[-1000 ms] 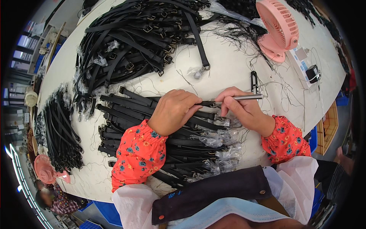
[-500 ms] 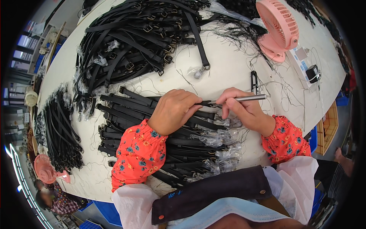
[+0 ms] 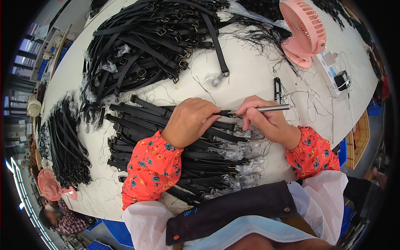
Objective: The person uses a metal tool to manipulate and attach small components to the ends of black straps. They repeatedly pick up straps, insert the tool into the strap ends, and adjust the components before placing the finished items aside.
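My left hand (image 3: pixel 192 121) is closed, pinching a black strap (image 3: pixel 225 113) near its end. Close on the right, my right hand (image 3: pixel 265 120) grips a slim silver pen-like tool (image 3: pixel 273 108). The tool's tip meets the strap end by a small metal fitting; fingers partly hide the exact contact. Beneath both hands lies a row of black straps (image 3: pixel 208 154) side by side, their right ends wrapped in clear plastic (image 3: pixel 237 151). A black-handled thread snipper or cutter (image 3: pixel 278 90) rests on the table just beyond my right hand.
A big heap of black buckled straps (image 3: pixel 141 46) covers the far left. Another bundle (image 3: pixel 68 143) lies at the left edge. A pink fan (image 3: pixel 303 31) and a power strip (image 3: pixel 329 75) stand far right; another pink fan (image 3: pixel 51 184) stands near left. Loose threads litter the white table (image 3: pixel 246 83).
Both hands and the strap stay almost in place. The silver tool's outer end has dipped very slightly.
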